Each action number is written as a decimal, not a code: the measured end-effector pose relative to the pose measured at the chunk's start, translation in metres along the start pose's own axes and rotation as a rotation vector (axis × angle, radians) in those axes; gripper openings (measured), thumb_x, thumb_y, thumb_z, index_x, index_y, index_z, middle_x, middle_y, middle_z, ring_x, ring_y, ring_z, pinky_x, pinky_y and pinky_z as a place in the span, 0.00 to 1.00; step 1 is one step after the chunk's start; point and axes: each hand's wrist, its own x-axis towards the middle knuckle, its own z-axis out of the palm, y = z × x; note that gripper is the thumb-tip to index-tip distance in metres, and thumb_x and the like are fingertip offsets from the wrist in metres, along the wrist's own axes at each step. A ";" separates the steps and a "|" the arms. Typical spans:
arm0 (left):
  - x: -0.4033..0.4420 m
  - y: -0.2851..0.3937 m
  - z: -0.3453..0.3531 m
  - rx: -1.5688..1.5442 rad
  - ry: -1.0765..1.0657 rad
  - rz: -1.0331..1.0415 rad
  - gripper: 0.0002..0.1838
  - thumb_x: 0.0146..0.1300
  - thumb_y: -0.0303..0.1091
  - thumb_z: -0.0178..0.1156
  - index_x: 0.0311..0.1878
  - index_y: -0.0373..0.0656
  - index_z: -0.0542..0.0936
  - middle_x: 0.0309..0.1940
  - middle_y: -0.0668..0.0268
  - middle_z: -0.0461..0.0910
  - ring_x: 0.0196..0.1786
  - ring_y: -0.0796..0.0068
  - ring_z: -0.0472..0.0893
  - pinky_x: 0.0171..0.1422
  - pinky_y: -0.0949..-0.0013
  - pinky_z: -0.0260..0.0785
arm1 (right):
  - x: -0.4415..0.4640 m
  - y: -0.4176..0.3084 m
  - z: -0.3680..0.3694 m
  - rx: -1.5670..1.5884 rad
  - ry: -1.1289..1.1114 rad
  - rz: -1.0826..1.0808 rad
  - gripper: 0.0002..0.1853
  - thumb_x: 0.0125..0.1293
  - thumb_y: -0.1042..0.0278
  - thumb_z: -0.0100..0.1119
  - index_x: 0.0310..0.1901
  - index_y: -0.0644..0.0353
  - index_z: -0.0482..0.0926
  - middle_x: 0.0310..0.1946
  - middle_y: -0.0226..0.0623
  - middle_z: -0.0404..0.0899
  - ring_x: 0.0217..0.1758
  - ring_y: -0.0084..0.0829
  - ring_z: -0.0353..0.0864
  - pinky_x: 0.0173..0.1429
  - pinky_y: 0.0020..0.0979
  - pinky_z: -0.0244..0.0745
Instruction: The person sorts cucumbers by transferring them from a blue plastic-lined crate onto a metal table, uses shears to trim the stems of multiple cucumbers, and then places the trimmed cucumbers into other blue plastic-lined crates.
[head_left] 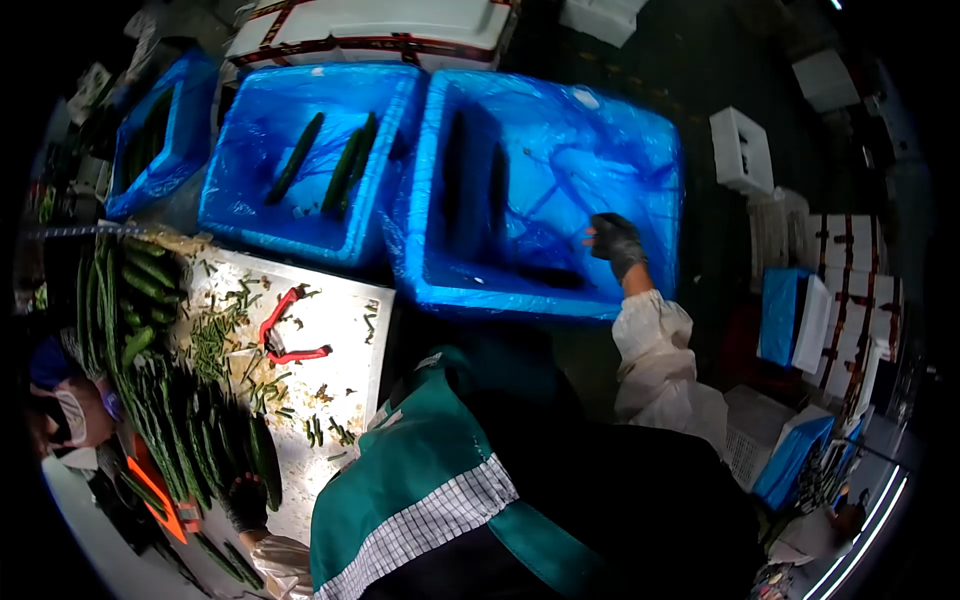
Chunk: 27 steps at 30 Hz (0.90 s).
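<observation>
My right hand (pixel 615 245), in a dark glove with bare fingertips, is over the right part of a large blue-lined box (pixel 425 200). Its fingers are partly bent and apart, with nothing seen in them. A few dark cucumbers (pixel 498 190) lie along that box's left side, in shadow. My left hand (pixel 246 500), gloved the same way, is at the near end of the cucumber pile (pixel 185 430). Its fingers close around the lower end of a cucumber (pixel 264 455) at the pile's right edge; the grip is partly hidden in shadow.
Red-handled snips (pixel 268 335) lie spread on the white table (pixel 350 300) among cut green bits (pixel 215 335). A second blue-lined box (pixel 235 200) holds 3 cucumbers; another blue-lined box (pixel 190 130) stands further left. A person's arm (pixel 80 410) shows at the left edge. White foam boxes (pixel 742 150) stand right.
</observation>
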 end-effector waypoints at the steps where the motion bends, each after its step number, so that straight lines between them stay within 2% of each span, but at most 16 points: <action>1: -0.001 0.006 -0.001 0.809 -0.003 -0.015 0.19 0.62 0.46 0.38 0.54 0.55 0.70 0.57 0.76 0.68 0.60 0.71 0.65 0.68 0.49 0.44 | -0.002 0.001 0.008 -0.013 -0.070 0.076 0.15 0.59 0.62 0.55 0.44 0.60 0.73 0.34 0.38 0.78 0.31 0.33 0.80 0.30 0.31 0.73; 3: -0.005 0.019 -0.002 1.637 -0.013 -0.016 0.18 0.61 0.45 0.39 0.52 0.58 0.71 0.55 0.78 0.70 0.58 0.72 0.66 0.68 0.46 0.42 | 0.015 0.017 0.025 0.048 -0.263 0.097 0.16 0.59 0.61 0.53 0.45 0.60 0.72 0.36 0.39 0.77 0.32 0.33 0.80 0.31 0.33 0.74; 5: -0.009 0.032 -0.002 1.856 -0.062 0.100 0.18 0.61 0.45 0.39 0.52 0.58 0.71 0.55 0.79 0.69 0.59 0.71 0.65 0.68 0.44 0.40 | 0.033 0.018 0.049 -0.015 -0.356 0.098 0.16 0.60 0.60 0.52 0.46 0.61 0.71 0.37 0.40 0.76 0.34 0.34 0.80 0.32 0.31 0.75; 7: -0.013 0.053 0.000 1.860 -0.139 0.026 0.18 0.61 0.45 0.39 0.52 0.58 0.71 0.55 0.79 0.69 0.59 0.71 0.66 0.68 0.43 0.40 | 0.059 0.016 0.077 -0.056 -0.289 0.203 0.16 0.60 0.61 0.51 0.46 0.61 0.71 0.38 0.40 0.75 0.35 0.33 0.79 0.31 0.31 0.73; 9: -0.013 0.076 0.008 1.802 -0.200 -0.112 0.18 0.61 0.46 0.39 0.52 0.58 0.71 0.55 0.78 0.69 0.59 0.70 0.66 0.67 0.43 0.40 | 0.106 0.030 0.104 -0.353 -0.317 0.048 0.13 0.61 0.63 0.46 0.36 0.64 0.77 0.31 0.42 0.78 0.36 0.32 0.80 0.34 0.34 0.75; 10: -0.014 0.089 0.012 1.780 -0.218 -0.168 0.18 0.61 0.46 0.40 0.52 0.58 0.71 0.55 0.78 0.69 0.58 0.70 0.66 0.67 0.42 0.40 | 0.139 0.047 0.120 -0.535 -0.314 -0.151 0.14 0.61 0.64 0.44 0.33 0.66 0.77 0.31 0.43 0.79 0.36 0.32 0.80 0.35 0.35 0.75; 12: -0.016 0.110 0.018 1.742 -0.245 -0.258 0.18 0.61 0.46 0.40 0.52 0.58 0.71 0.54 0.78 0.69 0.58 0.70 0.67 0.67 0.41 0.40 | 0.133 0.028 0.137 -0.358 -0.263 0.012 0.15 0.55 0.60 0.55 0.37 0.65 0.75 0.29 0.45 0.77 0.28 0.34 0.79 0.22 0.31 0.70; 13: -0.018 0.120 0.021 1.730 -0.254 -0.299 0.18 0.61 0.46 0.40 0.52 0.58 0.71 0.54 0.78 0.69 0.58 0.69 0.67 0.67 0.41 0.40 | 0.152 0.047 0.152 -0.357 -0.281 0.021 0.15 0.55 0.60 0.55 0.37 0.65 0.75 0.29 0.45 0.77 0.28 0.34 0.79 0.22 0.31 0.70; 15: -0.019 0.139 0.028 1.703 -0.254 -0.352 0.18 0.60 0.46 0.40 0.52 0.58 0.71 0.54 0.78 0.70 0.58 0.69 0.67 0.66 0.40 0.39 | 0.200 0.097 0.185 -1.613 -0.268 -1.157 0.11 0.60 0.69 0.43 0.42 0.48 0.74 0.35 0.37 0.79 0.39 0.36 0.79 0.42 0.39 0.73; 16: -0.019 0.147 0.031 1.692 -0.246 -0.362 0.18 0.60 0.46 0.40 0.52 0.58 0.71 0.54 0.78 0.70 0.58 0.69 0.67 0.66 0.40 0.39 | 0.204 0.096 0.190 -1.606 -0.289 -1.157 0.11 0.60 0.69 0.43 0.42 0.48 0.74 0.35 0.37 0.79 0.39 0.36 0.79 0.42 0.39 0.73; 18: -0.017 0.161 0.034 1.654 -0.209 -0.371 0.18 0.60 0.46 0.41 0.52 0.58 0.71 0.53 0.77 0.70 0.57 0.68 0.67 0.66 0.40 0.40 | 0.192 0.070 0.186 -1.471 -0.390 -0.864 0.09 0.59 0.67 0.45 0.38 0.51 0.76 0.33 0.36 0.79 0.37 0.34 0.79 0.41 0.37 0.73; 20: -0.004 0.179 0.038 0.036 0.765 -0.512 0.17 0.57 0.53 0.51 0.44 0.53 0.73 0.45 0.72 0.74 0.45 0.68 0.73 0.49 0.54 0.60 | 0.179 0.048 0.181 -1.292 -0.430 -0.616 0.09 0.58 0.65 0.47 0.36 0.55 0.76 0.30 0.38 0.79 0.34 0.35 0.79 0.39 0.37 0.73; 21: 0.008 0.190 0.042 -0.839 1.135 -0.463 0.19 0.55 0.56 0.56 0.40 0.51 0.74 0.41 0.69 0.76 0.39 0.68 0.76 0.41 0.61 0.70 | 0.170 0.035 0.175 -1.157 -0.429 -0.449 0.09 0.58 0.64 0.48 0.35 0.56 0.76 0.29 0.39 0.79 0.33 0.35 0.79 0.37 0.37 0.73; 22: 0.022 0.231 0.059 -0.713 1.148 -0.407 0.17 0.58 0.50 0.56 0.41 0.48 0.74 0.41 0.69 0.76 0.38 0.71 0.77 0.40 0.69 0.69 | 0.163 0.025 0.172 -1.067 -0.417 -0.339 0.10 0.57 0.63 0.49 0.34 0.58 0.76 0.28 0.40 0.79 0.31 0.35 0.79 0.36 0.37 0.74; 23: 0.038 0.270 0.077 -0.708 1.155 -0.418 0.17 0.58 0.50 0.56 0.41 0.48 0.74 0.41 0.69 0.76 0.38 0.71 0.77 0.40 0.69 0.69 | 0.154 0.013 0.166 -0.965 -0.399 -0.219 0.11 0.56 0.62 0.50 0.33 0.60 0.77 0.27 0.40 0.79 0.30 0.35 0.80 0.35 0.36 0.74; 27: 0.096 0.389 0.135 -0.323 1.045 -0.144 0.15 0.63 0.39 0.53 0.49 0.43 0.72 0.43 0.67 0.76 0.42 0.72 0.77 0.46 0.74 0.68 | 0.128 -0.027 0.147 -0.661 -0.406 0.047 0.17 0.54 0.57 0.55 0.30 0.67 0.78 0.22 0.43 0.78 0.25 0.35 0.80 0.31 0.36 0.74</action>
